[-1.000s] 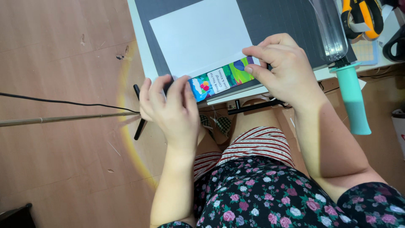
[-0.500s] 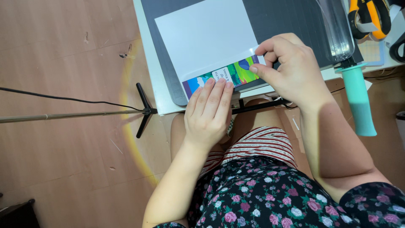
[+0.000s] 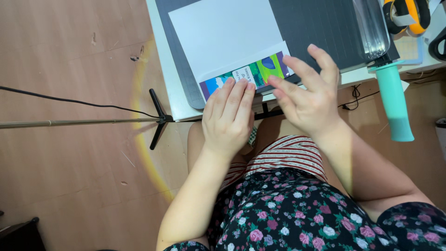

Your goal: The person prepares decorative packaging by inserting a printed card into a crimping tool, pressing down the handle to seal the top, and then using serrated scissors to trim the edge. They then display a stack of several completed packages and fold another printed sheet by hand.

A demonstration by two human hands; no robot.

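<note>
The paper sheet [image 3: 223, 35] is plain white, and the printed strip [image 3: 246, 74] along its near edge runs in blocks of purple, sky blue with white clouds, teal, bright green and dark blue. It lies on a dark grey cutting mat [image 3: 320, 23] ruled with fine pale lines, whose cutter handle [image 3: 395, 104] is turquoise. The dress [image 3: 297, 209] is black with pink roses and small white flowers, over a red-and-white striped cloth [image 3: 283, 155], and the floor [image 3: 69, 162] is reddish-brown wood.

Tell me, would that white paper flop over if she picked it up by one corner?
Probably yes. The white paper looks thin and lies perfectly flat on the dark mat, so it would likely droop. It also seems light and might slide easily; the left hand presses on its colourful edge.
</note>
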